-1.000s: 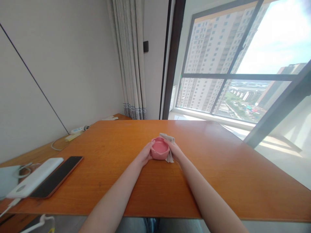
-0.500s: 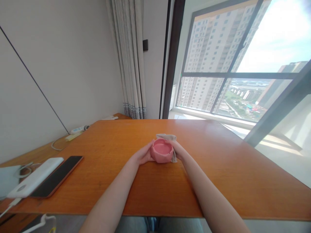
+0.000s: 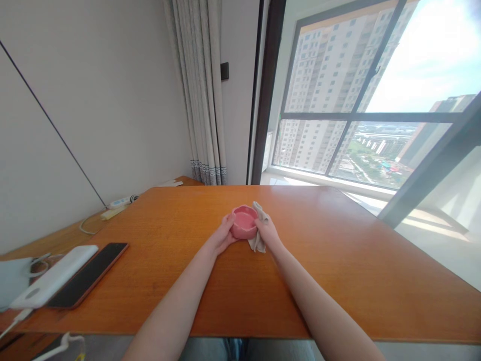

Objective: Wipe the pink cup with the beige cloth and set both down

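A small pink bowl with a wavy rim is held above or on the table in front of me, its opening facing up and slightly towards me; I cannot tell if it touches the wood. My left hand grips its left side, fingers wrapped round the wall. At the right side is my right hand, closed on a light grey cloth and pressing it against the bowl. One end of the cloth sticks up behind the hand, and another hangs below the bowl. Some fingertips are hidden by the bowl and cloth.
The wooden table spreads around my arms. On its left lie a dark phone and a white power bank with a cable. A power strip sits by the wall. Beyond the table are a curtain and large windows.
The bowl has moved slightly left and away from me. The cloth has shifted from behind the bowl to its right side and below, bunched in my right hand.
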Tool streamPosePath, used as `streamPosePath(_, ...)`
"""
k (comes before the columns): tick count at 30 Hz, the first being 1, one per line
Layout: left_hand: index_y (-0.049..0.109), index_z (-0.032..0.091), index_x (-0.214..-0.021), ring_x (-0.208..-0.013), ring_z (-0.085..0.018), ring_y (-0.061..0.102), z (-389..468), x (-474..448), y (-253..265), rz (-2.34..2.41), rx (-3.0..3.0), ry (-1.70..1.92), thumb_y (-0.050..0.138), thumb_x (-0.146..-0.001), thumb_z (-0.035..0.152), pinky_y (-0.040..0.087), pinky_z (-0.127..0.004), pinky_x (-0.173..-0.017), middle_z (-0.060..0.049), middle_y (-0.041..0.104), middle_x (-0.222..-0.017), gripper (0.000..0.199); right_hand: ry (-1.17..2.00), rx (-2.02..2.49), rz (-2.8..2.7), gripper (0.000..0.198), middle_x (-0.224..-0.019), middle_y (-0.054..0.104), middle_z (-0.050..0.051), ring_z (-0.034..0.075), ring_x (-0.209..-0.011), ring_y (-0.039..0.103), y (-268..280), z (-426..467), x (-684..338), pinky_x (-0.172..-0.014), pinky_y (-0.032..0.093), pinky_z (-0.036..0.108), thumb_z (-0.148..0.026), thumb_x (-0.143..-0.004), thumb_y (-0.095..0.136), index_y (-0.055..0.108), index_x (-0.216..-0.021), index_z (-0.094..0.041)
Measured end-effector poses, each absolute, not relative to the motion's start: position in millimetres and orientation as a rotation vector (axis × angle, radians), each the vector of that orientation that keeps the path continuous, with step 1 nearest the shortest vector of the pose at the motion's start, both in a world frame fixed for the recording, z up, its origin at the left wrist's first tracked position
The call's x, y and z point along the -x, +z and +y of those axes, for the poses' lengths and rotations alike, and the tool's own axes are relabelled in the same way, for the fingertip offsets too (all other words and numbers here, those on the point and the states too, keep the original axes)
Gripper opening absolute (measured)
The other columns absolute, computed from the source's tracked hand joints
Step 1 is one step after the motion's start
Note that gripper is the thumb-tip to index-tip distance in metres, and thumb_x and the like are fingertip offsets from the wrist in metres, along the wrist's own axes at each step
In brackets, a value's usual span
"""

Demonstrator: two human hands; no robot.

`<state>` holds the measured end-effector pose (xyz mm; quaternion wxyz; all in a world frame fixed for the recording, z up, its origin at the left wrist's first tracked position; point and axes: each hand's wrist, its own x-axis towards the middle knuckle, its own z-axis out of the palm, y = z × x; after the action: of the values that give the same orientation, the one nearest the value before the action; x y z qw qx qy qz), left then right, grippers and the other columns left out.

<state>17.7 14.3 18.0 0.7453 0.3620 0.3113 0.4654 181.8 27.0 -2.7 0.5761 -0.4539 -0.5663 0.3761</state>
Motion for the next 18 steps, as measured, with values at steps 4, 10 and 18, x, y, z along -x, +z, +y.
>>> streamPosePath(4, 0.054, 0.022, -0.121, -0.101, -0.023, 0.06, 12, -8, 23, 0.733, -0.879, 0.726, 0.048, -0.078, 0.063, 0.052, -0.032, -0.074, -0.01, 0.06, -0.118, 0.06, 1.109, 0.93, -1.356, 0.048, -0.127, 0.056, -0.003, 0.024, -0.121, 0.047, 14, 22, -189, -0.103, 0.035, 0.039, -0.024, -0.068, 0.054, 0.062, -0.115, -0.028)
streamPosePath(10, 0.056, 0.025, -0.12, -0.1, -0.023, 0.06, 15, -12, 14, 0.814, -0.903, 0.829, 0.059, -0.076, 0.048, 0.053, -0.03, -0.07, -0.008, 0.059, -0.121, 0.05, 1.218, 0.878, -1.245, 0.037, -0.119, 0.062, 0.002, 0.025, -0.118, 0.049, 17, 17, -184, -0.1, 0.038, 0.039, -0.037, -0.071, 0.063, 0.066, -0.106, -0.027)
streamPosePath(18, 0.057, 0.018, -0.11, -0.095, -0.021, 0.061, 20, -22, 16, 0.779, -0.672, 1.303, 0.061, -0.077, 0.038, 0.055, -0.032, -0.071, -0.01, 0.062, -0.113, 0.04, 0.849, 0.914, -1.307, 0.038, -0.117, 0.06, 0.004, 0.023, -0.111, 0.053, 9, 11, -164, -0.096, 0.04, 0.037, -0.038, -0.072, 0.064, 0.062, -0.107, -0.024)
